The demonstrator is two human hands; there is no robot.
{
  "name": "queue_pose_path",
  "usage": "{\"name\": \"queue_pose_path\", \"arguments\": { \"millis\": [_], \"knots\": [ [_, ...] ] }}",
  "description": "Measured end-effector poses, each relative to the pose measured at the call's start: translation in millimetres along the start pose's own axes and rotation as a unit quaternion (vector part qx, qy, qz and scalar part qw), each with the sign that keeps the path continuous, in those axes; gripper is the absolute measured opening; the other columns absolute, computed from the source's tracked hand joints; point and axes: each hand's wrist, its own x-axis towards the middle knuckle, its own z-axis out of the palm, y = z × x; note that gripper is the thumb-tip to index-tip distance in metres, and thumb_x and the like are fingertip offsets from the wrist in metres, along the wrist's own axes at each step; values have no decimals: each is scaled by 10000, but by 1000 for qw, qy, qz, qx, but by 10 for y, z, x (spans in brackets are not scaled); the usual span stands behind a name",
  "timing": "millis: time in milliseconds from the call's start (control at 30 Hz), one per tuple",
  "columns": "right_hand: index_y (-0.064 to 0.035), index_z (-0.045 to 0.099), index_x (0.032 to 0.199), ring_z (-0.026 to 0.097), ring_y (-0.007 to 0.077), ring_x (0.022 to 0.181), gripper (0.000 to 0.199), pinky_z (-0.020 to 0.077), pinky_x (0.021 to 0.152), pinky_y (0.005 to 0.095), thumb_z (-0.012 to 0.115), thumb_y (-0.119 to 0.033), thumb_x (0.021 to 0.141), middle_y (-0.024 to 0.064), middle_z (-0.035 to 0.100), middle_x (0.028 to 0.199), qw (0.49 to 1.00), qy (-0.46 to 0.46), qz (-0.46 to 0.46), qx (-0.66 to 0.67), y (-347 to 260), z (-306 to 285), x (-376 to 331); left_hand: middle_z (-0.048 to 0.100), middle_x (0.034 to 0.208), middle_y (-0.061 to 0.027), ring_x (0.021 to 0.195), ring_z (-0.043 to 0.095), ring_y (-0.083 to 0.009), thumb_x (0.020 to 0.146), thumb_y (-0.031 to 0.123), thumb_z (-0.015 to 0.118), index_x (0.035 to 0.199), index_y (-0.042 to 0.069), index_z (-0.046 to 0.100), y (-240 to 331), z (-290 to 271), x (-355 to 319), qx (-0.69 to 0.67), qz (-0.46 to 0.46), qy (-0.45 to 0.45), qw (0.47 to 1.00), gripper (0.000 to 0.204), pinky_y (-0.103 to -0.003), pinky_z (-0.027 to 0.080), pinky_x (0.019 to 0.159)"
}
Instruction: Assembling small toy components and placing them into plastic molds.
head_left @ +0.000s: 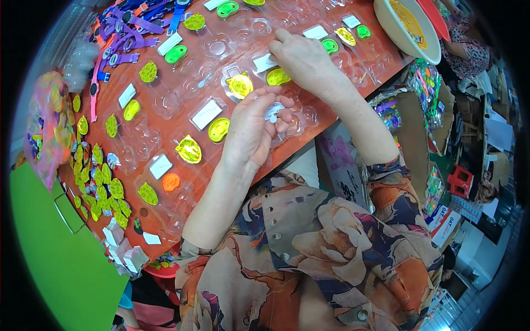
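My left hand (245, 132) is turned palm up, its fingers curled around several small pale-blue plastic pieces (271, 112). Beyond it, my right hand (303, 59) reaches over a clear blister tray, fingertips bent together beside a white card (263, 63); anything pinched there is hidden. A yellow oval piece (277, 76) lies under the right wrist. Just past the left fingers rests a shiny yellow pointed piece (240, 85). Nearer the left wrist are another yellow oval (218, 129), a white card (206, 114) and a shiny yellow piece (189, 149), all in clear trays.
Purple, blue and orange toy watches (124, 41) are heaped at the far left. Yellow-green leaf-shaped pieces (99, 187) and stacks of white cards (124, 251) lie at the left edge. A cream basin (397, 33) stands far right; cardboard boxes (414, 121) are beside the table.
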Motion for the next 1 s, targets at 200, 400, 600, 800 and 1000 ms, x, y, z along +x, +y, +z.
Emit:
{"name": "queue_pose_path", "arguments": {
  "millis": [200, 400, 600, 800, 1000],
  "knots": [
    [-43, 658, 968, 667, 338, 851, 167, 546, 723, 438, 647, -196, 902, 125, 624, 973, 992, 18, 67, 107, 3, -50, -51, 632, 945, -166, 693, 597, -187, 971, 79, 545, 1162, -31, 513, -3, -20, 3, -11, -10, -2, 1000, 222, -253, 454, 533],
    [-36, 695, 941, 661, 342, 853, 182, 533, 734, 435, 653, -207, 897, 133, 624, 962, 993, -14, 63, 98, -10, -20, -50, 662, 953, -159, 730, 634, -184, 997, 93, 520, 1166, -19, 529, -13, -72, 27, 6, -4, -20, 1000, 204, -263, 486, 574],
    [-77, 709, 972, 670, 328, 898, 163, 539, 757, 457, 644, -201, 889, 106, 650, 1021, 986, 40, 90, 138, 87, -83, -35, 664, 937, -161, 727, 637, -182, 1000, 94, 514, 1170, -21, 527, -32, -56, 8, -5, -14, -14, 1000, 205, -263, 492, 568],
    [-73, 668, 966, 669, 344, 806, 140, 547, 693, 447, 644, -194, 902, 103, 620, 968, 997, 28, 37, 59, 6, 37, -33, 667, 938, -159, 727, 638, -185, 1002, 96, 512, 1151, -21, 536, -35, -86, 25, 8, -14, -15, 1000, 191, -263, 491, 566],
    [-59, 664, 937, 670, 343, 810, 138, 546, 695, 445, 642, -190, 899, 106, 617, 969, 994, 23, 58, 95, -33, 6, -38, 671, 942, -160, 718, 638, -185, 1002, 97, 518, 1152, -19, 542, -30, -75, 36, 1, -17, -7, 1000, 191, -263, 491, 569]
  ]
}}
